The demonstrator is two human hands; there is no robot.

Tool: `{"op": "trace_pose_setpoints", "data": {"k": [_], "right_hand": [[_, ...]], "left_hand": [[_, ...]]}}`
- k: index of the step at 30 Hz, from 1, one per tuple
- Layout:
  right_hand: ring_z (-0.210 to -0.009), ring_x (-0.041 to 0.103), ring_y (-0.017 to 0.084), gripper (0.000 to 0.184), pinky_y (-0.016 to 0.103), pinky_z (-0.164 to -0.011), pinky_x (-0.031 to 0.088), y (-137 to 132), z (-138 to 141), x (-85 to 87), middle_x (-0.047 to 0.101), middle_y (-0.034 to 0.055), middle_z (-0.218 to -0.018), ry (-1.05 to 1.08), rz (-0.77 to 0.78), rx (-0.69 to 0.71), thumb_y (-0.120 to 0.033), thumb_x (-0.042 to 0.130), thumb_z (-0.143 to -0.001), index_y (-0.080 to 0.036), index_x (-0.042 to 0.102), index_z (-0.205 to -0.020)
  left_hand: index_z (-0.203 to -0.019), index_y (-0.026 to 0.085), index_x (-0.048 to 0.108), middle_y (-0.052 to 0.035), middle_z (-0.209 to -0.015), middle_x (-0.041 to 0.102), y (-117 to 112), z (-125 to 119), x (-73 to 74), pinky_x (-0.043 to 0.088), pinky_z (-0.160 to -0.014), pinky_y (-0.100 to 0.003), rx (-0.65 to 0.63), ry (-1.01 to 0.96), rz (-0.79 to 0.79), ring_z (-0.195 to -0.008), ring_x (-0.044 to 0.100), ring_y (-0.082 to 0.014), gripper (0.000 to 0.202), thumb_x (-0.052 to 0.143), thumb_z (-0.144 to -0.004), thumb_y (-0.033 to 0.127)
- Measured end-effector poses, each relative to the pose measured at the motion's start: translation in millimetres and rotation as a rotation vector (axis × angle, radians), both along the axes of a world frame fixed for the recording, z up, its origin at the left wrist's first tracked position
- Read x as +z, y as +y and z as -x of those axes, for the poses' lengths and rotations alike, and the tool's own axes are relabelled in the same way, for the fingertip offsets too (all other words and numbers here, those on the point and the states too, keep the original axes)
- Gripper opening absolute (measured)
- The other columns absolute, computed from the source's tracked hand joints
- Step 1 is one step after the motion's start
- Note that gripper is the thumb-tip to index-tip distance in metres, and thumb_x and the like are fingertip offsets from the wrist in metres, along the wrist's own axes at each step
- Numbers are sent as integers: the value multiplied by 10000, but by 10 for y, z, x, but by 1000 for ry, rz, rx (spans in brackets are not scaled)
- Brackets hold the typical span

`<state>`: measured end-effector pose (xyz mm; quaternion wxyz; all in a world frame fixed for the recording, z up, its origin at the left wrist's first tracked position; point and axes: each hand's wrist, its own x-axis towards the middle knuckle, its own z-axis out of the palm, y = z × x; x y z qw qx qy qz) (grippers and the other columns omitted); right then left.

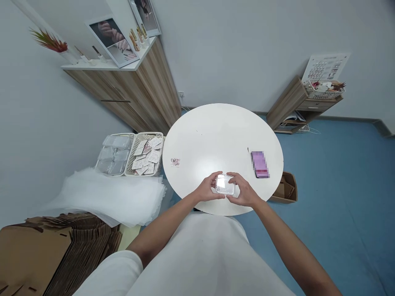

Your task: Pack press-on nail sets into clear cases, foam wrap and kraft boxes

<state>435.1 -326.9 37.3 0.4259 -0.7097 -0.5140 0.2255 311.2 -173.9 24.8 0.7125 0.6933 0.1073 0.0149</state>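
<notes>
A small clear plastic box (225,185) is held over the front part of the round white table (222,123). My left hand (209,190) grips its left side, with the thumb along the near edge and fingers at the far edge. On the other side my right hand (243,191) has its fingers curled over the far right corner and its thumb at the near edge. Glare on the box hides whether anything lies inside. A small card of press-on nails (175,162) lies on the table's left side.
A purple, pixelated phone-like object (260,165) lies at the table's right. Left of the table stand a basket of printed cards (148,154) and a basket of clear packs (115,153), near white foam sheets (114,195) and flattened cardboard (37,255). An open carton (285,188) sits on the floor, right.
</notes>
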Motion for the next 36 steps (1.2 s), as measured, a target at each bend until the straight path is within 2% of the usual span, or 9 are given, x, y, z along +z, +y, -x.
{"op": "trace_pose_setpoints", "data": {"k": [8, 12, 18, 24, 27, 32, 36], "right_hand": [[-1004, 485, 259, 382, 354, -696, 433, -4, -34, -30, 490, 110, -1121, 19, -4, -7, -279, 657, -531, -235, 490, -872], [-1001, 484, 263, 380, 353, -688, 430, 16, -54, -72, 494, 108, -1115, 45, -4, -6, -276, 662, -521, -237, 491, -858], [-1001, 489, 264, 375, 370, -734, 423, 37, -91, -74, 505, 109, -1109, 74, -61, -7, -287, 678, -520, -235, 502, -848], [-954, 515, 246, 401, 346, -692, 435, 42, -105, -112, 508, 114, -1095, 104, -101, -20, -299, 682, -520, -222, 476, -855], [-971, 509, 240, 405, 345, -712, 433, 63, -120, -84, 503, 113, -1096, 81, -150, -13, -277, 669, -536, -217, 460, -877], [-905, 522, 210, 401, 317, -671, 433, 117, -186, -22, 495, 112, -1108, 81, -116, -5, -261, 668, -552, -218, 457, -891], [-869, 526, 201, 397, 313, -670, 425, 119, -215, -64, 503, 116, -1095, 140, -106, -56, -260, 669, -553, -212, 452, -883]], "left_hand": [[-1212, 229, 387, -87, -1060, 518, -50, -18, -36, 454, -723, -294, 0, -26, 62, -884, 546, -183, 785, 751, -516, 229], [-1204, 231, 395, -82, -1052, 518, -52, -22, -66, 455, -712, -287, 22, -16, 76, -879, 543, -177, 785, 756, -507, 238], [-1200, 247, 395, -80, -1091, 508, -37, -48, -30, 457, -710, -288, 24, -12, 103, -926, 530, -190, 784, 755, -503, 258], [-1194, 235, 398, -83, -1067, 510, -41, -65, -43, 457, -709, -292, 25, -29, 112, -911, 528, -186, 793, 764, -491, 230], [-1205, 235, 385, -89, -1051, 515, -58, -72, -45, 456, -709, -298, 43, -34, 193, -888, 533, -178, 804, 765, -497, 212], [-1266, 278, 313, -110, -1160, 463, -20, -110, 35, 445, -737, -300, 60, -3, 307, -954, 515, -187, 843, 742, -545, 195], [-1271, 286, 300, -83, -1043, 530, 47, -107, 40, 446, -684, -292, 64, 87, 365, -792, 557, -127, 761, 690, -621, 221]]}}
